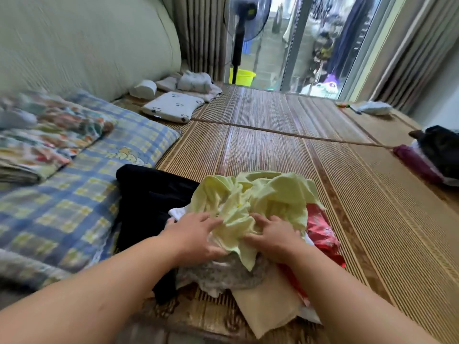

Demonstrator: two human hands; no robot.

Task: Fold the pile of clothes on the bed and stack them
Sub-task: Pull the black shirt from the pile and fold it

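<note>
A crumpled pale yellow garment (260, 194) lies on top of a pile of clothes on the bamboo mat (285, 150) of the bed. Under it are a grey-white speckled garment (223, 271), a red garment (320, 232), a beige piece (268, 306) and a black garment (149, 202) at the left. My left hand (196, 234) lies on the yellow garment's left edge, its thumb tucked into the cloth. My right hand (273, 234) grips a bunch of the yellow cloth with curled fingers.
A blue checked pillow (74, 199) with a folded floral blanket (44, 140) lies at the left. Small white pillows (173, 105) and a paper roll (144, 89) sit at the back. A dark folded stack (434, 157) is at the right edge. A fan (238, 33) stands by the window.
</note>
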